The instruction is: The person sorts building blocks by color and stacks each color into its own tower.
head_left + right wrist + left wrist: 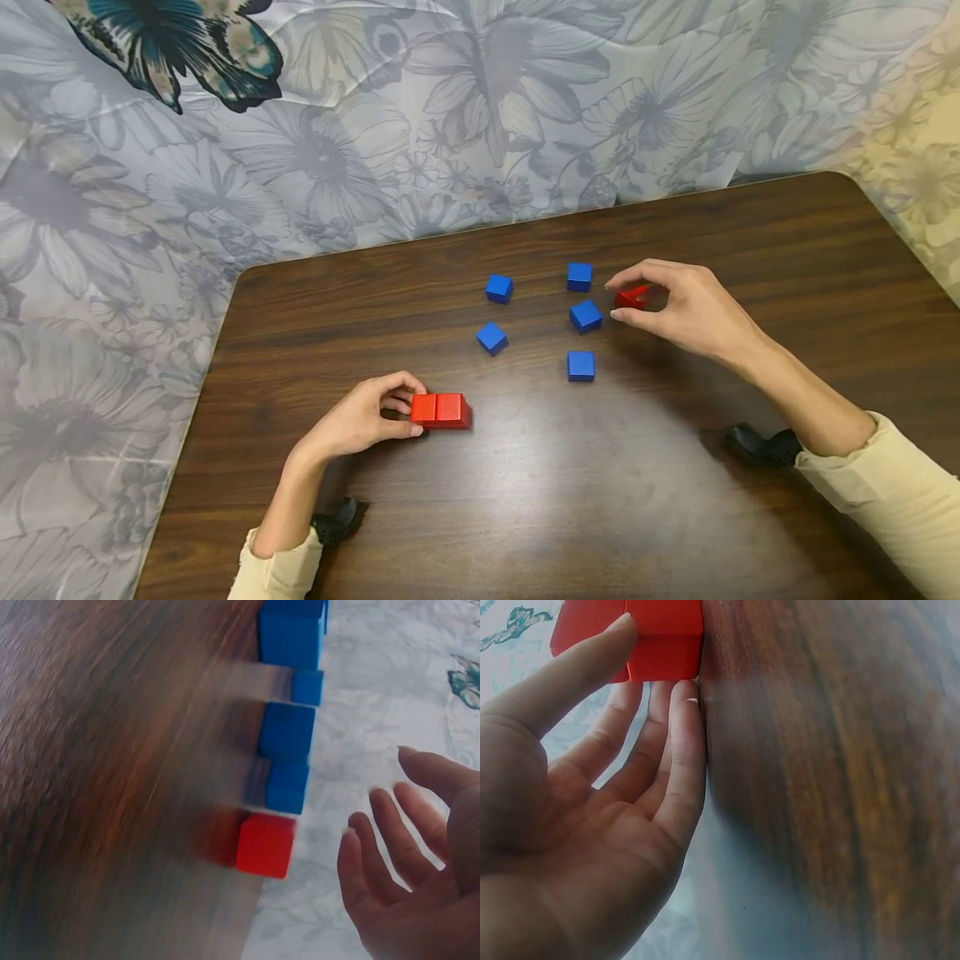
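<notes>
My left hand (363, 417) pinches the left end of a group of red blocks (450, 408) on the table. In the left wrist view its thumb lies across the red faces (667, 652), and the fingers reach along the far side, low by the tabletop. Over at the right, my right hand (690, 308) is held around a lone red cube (628, 300), thumb and fingers spread. From the right wrist that red cube (266, 846) sits on the table apart from the fingertips, and nothing is in the hand.
Several blue cubes lie scattered mid-table, among them one (585, 317) just left of my right fingertips and another (492, 338) above the red blocks. The brown wooden table (337, 317) meets a flowered cloth (322, 158) at its far edge.
</notes>
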A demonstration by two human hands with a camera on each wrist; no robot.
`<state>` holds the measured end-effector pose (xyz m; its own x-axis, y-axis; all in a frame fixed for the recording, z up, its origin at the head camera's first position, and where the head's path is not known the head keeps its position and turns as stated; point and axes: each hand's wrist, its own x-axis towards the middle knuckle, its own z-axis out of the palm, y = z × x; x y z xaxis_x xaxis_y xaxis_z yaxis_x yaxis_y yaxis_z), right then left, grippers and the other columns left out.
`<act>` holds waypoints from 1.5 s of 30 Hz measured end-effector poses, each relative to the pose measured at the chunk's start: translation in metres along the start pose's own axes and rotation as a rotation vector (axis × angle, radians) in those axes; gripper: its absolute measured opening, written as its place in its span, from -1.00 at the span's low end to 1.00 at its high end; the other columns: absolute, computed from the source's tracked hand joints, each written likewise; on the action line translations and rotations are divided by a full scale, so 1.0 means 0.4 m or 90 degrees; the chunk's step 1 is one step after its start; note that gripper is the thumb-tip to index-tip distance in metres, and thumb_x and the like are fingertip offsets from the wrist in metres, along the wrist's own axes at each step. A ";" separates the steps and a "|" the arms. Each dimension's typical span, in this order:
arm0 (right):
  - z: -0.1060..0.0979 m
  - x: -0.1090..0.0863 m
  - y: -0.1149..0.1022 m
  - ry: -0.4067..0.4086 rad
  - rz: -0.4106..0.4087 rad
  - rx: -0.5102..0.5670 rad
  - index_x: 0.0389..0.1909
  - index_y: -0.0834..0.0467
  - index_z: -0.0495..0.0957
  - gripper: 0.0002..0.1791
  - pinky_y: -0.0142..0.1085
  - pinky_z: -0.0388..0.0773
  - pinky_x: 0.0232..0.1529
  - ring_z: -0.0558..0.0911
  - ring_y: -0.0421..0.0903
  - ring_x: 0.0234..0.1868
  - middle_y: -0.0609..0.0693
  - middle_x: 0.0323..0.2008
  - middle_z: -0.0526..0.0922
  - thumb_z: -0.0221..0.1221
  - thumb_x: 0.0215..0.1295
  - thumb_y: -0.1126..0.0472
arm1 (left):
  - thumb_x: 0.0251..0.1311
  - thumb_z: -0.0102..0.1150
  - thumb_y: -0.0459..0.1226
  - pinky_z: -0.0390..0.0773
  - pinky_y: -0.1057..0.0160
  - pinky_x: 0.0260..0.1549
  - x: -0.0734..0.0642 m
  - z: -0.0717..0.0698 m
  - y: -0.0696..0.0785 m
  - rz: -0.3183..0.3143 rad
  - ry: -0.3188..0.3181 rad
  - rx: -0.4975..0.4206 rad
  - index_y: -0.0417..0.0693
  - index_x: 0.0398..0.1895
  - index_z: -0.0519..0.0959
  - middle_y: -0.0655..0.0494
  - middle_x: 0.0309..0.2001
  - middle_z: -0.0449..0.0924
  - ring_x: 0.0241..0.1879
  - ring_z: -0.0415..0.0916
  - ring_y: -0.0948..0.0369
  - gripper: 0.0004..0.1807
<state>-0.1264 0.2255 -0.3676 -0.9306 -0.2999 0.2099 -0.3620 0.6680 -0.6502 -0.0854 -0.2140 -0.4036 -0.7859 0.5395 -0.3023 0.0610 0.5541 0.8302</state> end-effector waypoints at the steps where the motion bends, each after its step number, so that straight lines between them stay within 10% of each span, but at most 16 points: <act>1: -0.002 -0.001 0.004 0.003 -0.001 -0.002 -0.08 -0.10 0.67 -0.68 -0.41 0.46 -0.24 0.61 -0.18 -0.20 -0.16 -0.14 0.71 0.46 0.13 0.16 | 0.09 0.48 -0.30 0.60 0.16 -0.02 0.002 0.000 0.001 0.000 -0.001 -0.001 -0.03 -0.02 0.54 0.01 -0.05 0.56 -0.08 0.58 0.13 -0.60; 45: -0.024 0.043 0.159 -0.105 0.066 0.029 0.05 0.01 0.65 -0.55 -0.56 0.50 -0.29 0.64 -0.21 -0.24 -0.02 -0.15 0.68 0.43 0.12 0.36 | 0.07 0.48 -0.34 0.60 0.22 -0.01 0.005 -0.006 -0.001 0.009 -0.004 -0.005 -0.04 -0.03 0.55 0.03 -0.05 0.57 -0.08 0.58 0.14 -0.60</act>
<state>-0.1658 0.2693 -0.3985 -0.9398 -0.3412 0.0205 -0.2586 0.6705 -0.6954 -0.0886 -0.2146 -0.4035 -0.7809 0.5515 -0.2934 0.0678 0.5416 0.8379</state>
